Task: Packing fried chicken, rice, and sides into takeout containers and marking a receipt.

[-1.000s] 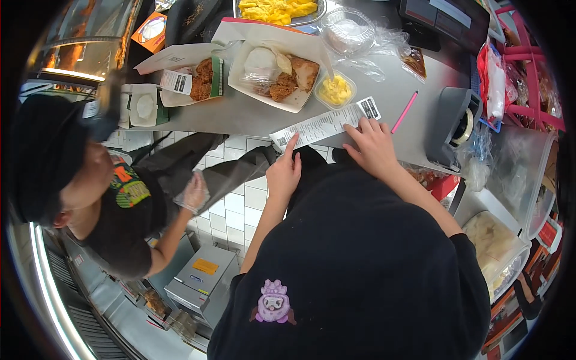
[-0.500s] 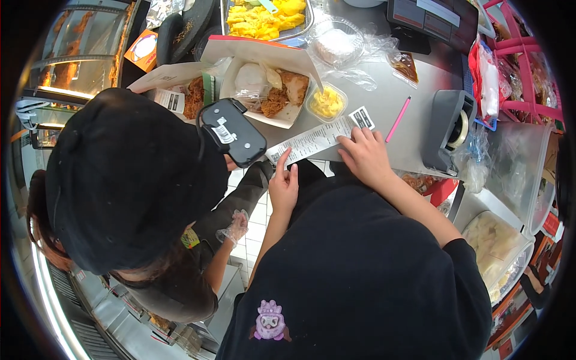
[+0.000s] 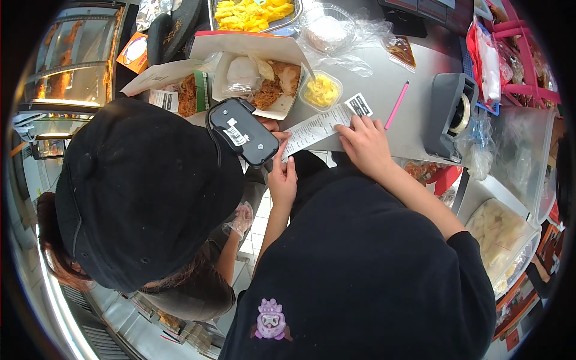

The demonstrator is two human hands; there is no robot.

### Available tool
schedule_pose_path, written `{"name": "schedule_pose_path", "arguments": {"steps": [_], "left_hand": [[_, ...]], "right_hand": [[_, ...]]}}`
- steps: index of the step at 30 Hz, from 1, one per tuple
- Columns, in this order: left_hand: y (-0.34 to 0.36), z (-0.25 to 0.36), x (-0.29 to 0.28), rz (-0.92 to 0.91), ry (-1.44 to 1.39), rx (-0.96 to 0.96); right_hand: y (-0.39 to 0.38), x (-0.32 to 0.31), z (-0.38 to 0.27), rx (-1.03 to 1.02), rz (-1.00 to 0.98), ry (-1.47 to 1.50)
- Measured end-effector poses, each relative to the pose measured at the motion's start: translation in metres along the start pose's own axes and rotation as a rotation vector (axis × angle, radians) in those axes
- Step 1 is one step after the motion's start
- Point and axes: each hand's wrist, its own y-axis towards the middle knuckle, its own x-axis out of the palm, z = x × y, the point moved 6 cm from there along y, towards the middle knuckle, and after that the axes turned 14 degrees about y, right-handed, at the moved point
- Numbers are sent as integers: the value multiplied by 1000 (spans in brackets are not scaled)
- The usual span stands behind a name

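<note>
A long white printed receipt [image 3: 318,128] lies slantwise at the counter's near edge. My right hand [image 3: 367,144] rests on its upper right part, palm down with fingers apart. At the lower left end my left hand [image 3: 282,180] has its index finger stretched against the paper, the thumb standing apart. Beyond the receipt sits a small clear tub of yellow food [image 3: 322,91]. Left of that, an open carton [image 3: 279,111] holds fried chicken [image 3: 279,84] and a white wrapped mound [image 3: 243,75]. A pink pen [image 3: 396,105] lies to the right.
A co-worker in a black cap [image 3: 150,192] leans in from the left, a black box with a cable [image 3: 243,132] in front of the cap. The co-worker's gloved hand [image 3: 240,219] hangs low. A grey tape dispenser [image 3: 441,117] stands right; a tray of yellow food [image 3: 252,15] sits behind.
The co-worker's cap and black box have shifted right, now covering the space beside the receipt's lower end. A co-worker's fingers show beyond the box. My hands stay at the receipt.
</note>
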Motion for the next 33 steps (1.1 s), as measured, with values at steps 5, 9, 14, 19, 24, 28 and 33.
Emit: {"name": "schedule_pose_path", "arguments": {"steps": [5, 9, 14, 19, 24, 28, 33], "left_hand": [[-1, -2, 0, -1, 13, 2], [-1, -6, -1, 11, 39, 1], [-1, -6, 0, -13, 47, -11], [1, -11, -1, 33, 49, 18], [1, -6, -4, 47, 105, 28], [1, -2, -6, 8, 125, 24], [0, -1, -7, -13, 143, 33]], "right_hand": [[0, 0, 1, -7, 10, -6], [-1, 0, 2, -1, 12, -8], [-1, 1, 4, 6, 29, -1], [-1, 0, 3, 10, 36, -3], [0, 2, 4, 2, 47, -2], [0, 1, 4, 3, 49, 0], [-1, 2, 4, 4, 36, -12]]}}
